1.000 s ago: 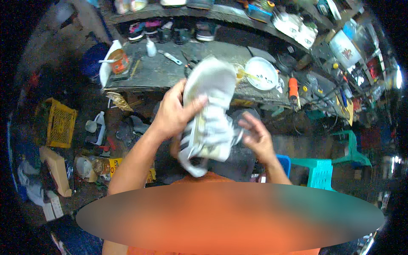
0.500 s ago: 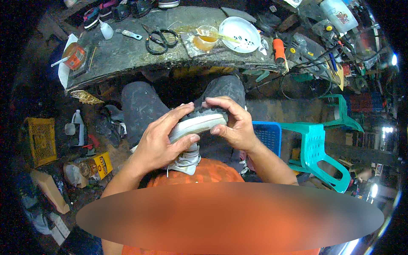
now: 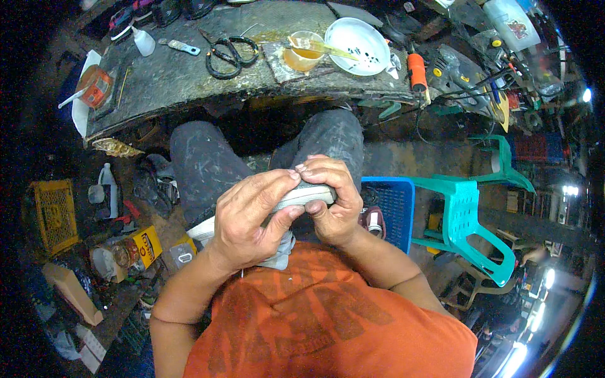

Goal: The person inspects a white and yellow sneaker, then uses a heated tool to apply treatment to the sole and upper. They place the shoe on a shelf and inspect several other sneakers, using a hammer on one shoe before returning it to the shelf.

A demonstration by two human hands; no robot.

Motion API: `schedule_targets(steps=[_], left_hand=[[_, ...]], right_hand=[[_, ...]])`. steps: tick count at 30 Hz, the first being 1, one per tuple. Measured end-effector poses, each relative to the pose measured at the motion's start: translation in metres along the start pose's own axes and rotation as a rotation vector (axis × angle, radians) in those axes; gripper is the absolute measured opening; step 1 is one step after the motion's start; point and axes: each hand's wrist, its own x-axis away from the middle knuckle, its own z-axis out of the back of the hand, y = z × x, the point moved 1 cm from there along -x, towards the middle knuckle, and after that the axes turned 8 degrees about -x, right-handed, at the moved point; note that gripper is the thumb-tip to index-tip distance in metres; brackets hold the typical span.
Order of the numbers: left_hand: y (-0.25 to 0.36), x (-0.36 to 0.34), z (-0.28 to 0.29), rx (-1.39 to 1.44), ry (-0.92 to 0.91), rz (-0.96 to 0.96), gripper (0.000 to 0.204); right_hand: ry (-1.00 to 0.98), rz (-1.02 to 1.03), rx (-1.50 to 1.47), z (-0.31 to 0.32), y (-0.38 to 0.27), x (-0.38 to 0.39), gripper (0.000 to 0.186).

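Observation:
Over my lap I hold a shoe with a pale ribbed sole edge (image 3: 305,196) and a dark underside, turned sole away from me. My left hand (image 3: 249,211) wraps one side, its fingers over the dark underside and its thumb on the pale edge. On the other side my right hand (image 3: 334,195) grips it the same way, and the fingertips of both hands meet on top. Grey upper fabric (image 3: 280,253) hangs below my left hand. A white edge (image 3: 201,230) shows beside my left wrist; I cannot tell whether it belongs to this shoe.
Ahead, the workbench (image 3: 170,82) carries scissors (image 3: 232,57), a cup of amber liquid (image 3: 301,60) with a brush across it, a white plate (image 3: 358,44) and an orange-handled tool (image 3: 416,72). To the right stand a blue basket (image 3: 403,214) and green chair (image 3: 463,214); left, a yellow crate (image 3: 55,217).
Both hands have closed further around the shoe's front, their fingertips coming together and covering more of the dark underside. My view has shifted slightly.

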Motion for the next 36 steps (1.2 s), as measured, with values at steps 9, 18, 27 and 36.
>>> schedule_targets(steps=[9, 18, 27, 36], left_hand=[[-0.003, -0.005, 0.011, -0.029, 0.052, 0.020, 0.030], [-0.061, -0.010, 0.040, 0.928, 0.430, 0.475, 0.051], [-0.080, -0.004, 0.037, 0.586, 0.257, 0.361, 0.080], [-0.083, -0.019, 0.045, 0.476, 0.119, 0.432, 0.069]], right_hand=[[-0.066, 0.003, 0.153, -0.009, -0.014, -0.021, 0.046], [-0.259, -0.626, -0.541, -0.011, -0.018, -0.059, 0.132], [-0.188, -0.819, -0.597, -0.030, 0.002, -0.026, 0.087], [-0.207, -0.787, -0.515, -0.028, -0.006, -0.025, 0.096]])
